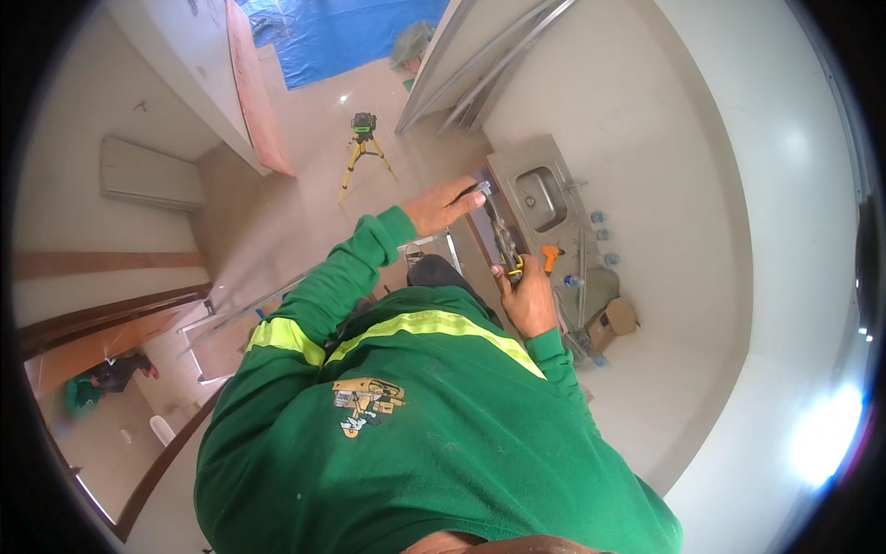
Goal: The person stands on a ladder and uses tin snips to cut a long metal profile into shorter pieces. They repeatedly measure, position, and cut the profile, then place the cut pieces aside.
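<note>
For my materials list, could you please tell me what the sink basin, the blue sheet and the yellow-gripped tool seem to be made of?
Sink basin: probably stainless steel, grey with a bright sheen. Blue sheet: likely plastic tarpaulin, creased and glossy. Yellow-gripped tool: apparently metal, grey and glinting, the yellow perhaps plastic or rubber.

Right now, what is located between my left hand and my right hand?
The head view shows a long greyish item between the left hand and the right hand; its exact kind is unclear.
</note>
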A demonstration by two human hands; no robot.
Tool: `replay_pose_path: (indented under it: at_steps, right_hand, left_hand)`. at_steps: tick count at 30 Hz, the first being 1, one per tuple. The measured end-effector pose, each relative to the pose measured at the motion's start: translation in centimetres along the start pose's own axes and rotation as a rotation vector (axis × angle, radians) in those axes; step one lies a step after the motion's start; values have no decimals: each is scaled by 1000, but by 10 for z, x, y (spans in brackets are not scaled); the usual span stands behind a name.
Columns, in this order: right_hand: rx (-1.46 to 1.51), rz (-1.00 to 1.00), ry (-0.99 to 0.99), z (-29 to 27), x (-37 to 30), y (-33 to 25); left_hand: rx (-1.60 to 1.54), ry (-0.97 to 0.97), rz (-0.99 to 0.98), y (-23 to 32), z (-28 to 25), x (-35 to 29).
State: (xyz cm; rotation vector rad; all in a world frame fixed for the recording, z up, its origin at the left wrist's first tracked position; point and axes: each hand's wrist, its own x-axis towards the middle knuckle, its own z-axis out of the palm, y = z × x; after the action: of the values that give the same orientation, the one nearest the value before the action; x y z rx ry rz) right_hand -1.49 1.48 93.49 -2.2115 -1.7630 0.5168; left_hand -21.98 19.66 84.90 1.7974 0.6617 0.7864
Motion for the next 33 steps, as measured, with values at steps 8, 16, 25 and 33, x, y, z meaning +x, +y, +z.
replay_pose_path:
  at_steps: [8, 16, 25, 33]
  right_hand:
    - [-17, 191, -73, 2, 14, 3]
    - [114, 150, -59, 30, 16, 43]
    - [263, 146, -83, 76, 22, 93]
    - [270, 141, -80, 79, 43, 92]
  left_hand:
    - [52, -105, -71, 6, -9, 5]
    - [31, -59, -55, 3, 13, 2]
    - [165, -42, 16, -24, 33, 9]
    - [145, -111, -88, -43, 39, 22]
